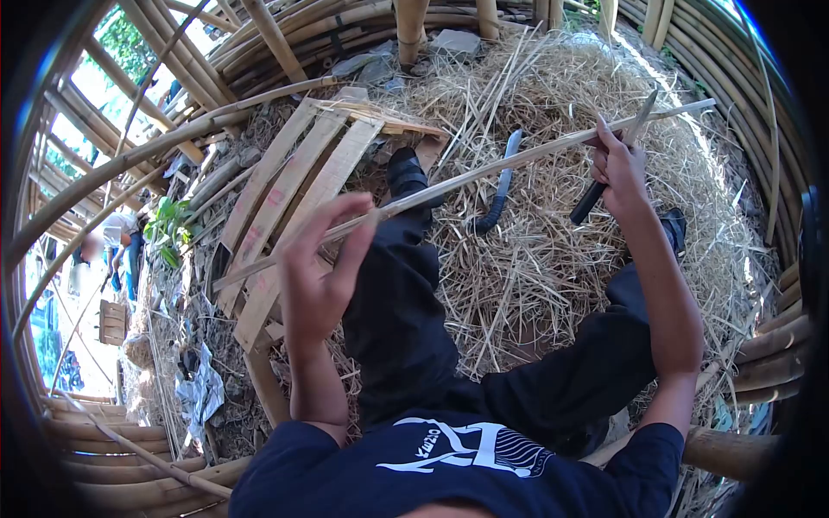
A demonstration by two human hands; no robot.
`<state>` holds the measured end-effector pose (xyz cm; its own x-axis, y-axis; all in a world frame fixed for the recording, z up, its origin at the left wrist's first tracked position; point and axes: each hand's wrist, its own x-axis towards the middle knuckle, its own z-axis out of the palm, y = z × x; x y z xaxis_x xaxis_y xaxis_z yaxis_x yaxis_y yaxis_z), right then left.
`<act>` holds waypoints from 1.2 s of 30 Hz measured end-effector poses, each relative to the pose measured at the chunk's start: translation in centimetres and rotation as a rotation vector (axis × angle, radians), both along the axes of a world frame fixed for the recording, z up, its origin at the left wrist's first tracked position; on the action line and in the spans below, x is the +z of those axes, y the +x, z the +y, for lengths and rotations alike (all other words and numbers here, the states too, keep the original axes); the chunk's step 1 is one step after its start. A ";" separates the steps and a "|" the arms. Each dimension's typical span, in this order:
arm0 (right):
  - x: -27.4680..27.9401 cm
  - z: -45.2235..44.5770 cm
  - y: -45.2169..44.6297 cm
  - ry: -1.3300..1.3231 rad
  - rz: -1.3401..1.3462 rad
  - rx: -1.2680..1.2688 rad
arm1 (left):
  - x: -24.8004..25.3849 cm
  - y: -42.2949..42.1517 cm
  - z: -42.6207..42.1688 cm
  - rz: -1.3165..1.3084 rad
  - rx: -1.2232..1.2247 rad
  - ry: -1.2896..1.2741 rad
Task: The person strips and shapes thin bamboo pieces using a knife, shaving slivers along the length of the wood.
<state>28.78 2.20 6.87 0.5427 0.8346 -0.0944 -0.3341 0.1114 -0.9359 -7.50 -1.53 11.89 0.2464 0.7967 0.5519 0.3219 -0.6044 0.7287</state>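
Observation:
A long, pale bamboo strip (484,175) runs slantwise across the view, from the wooden slats up to the right. My left hand (321,263) is near its lower end, thumb and fingers spread apart, with the strip passing between them; no firm grip shows. My right hand (620,168) is closed around a knife, its black handle (588,204) below the fist and its blade (641,119) pointing up. The strip's upper part runs along the blade and the right fingers. A second, curved blade with a dark handle (498,198) lies on the straw between my feet.
A slatted wooden pallet (298,173) leans at my left leg. Straw and shavings (518,293) cover the ground. Bamboo poles (751,112) wall the space. Crumpled plastic (200,387) lies at the left. Another person (121,242) is outside, far left.

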 end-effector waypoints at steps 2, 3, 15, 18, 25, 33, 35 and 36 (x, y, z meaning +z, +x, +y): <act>0.2 -0.2 -0.3 0.042 0.017 0.050 | -0.6 1.0 0.7 0.300 0.113 0.154; 0.2 -0.3 -0.4 0.048 0.026 0.040 | -1.1 1.4 0.7 0.349 0.089 0.015; -0.9 -2.0 1.2 -0.248 -0.048 0.438 | -8.8 5.0 -2.7 -0.156 -0.267 -1.021; -1.4 -2.7 0.0 -0.327 -0.367 0.595 | -9.8 5.7 -2.5 -0.255 -0.312 -1.050; -1.4 -3.8 -3.7 -0.277 -0.711 0.692 | -9.9 7.4 -0.7 -0.322 -0.329 -1.171; -2.7 -4.0 -5.7 -0.058 -1.410 0.560 | -8.7 8.4 1.2 -0.309 -0.427 -1.124; -3.9 -3.5 -5.4 0.099 -1.333 0.467 | -8.1 8.4 1.9 -0.310 -0.428 -1.113; -3.2 -3.5 -5.3 0.039 -1.249 0.509 | -8.0 8.3 2.4 -0.326 -0.477 -1.109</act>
<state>23.49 -1.28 3.65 -0.1204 0.9581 0.2600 0.7201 0.2646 -0.6414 0.76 0.83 3.85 0.6162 0.7402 -0.2690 -0.0516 0.3788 0.9240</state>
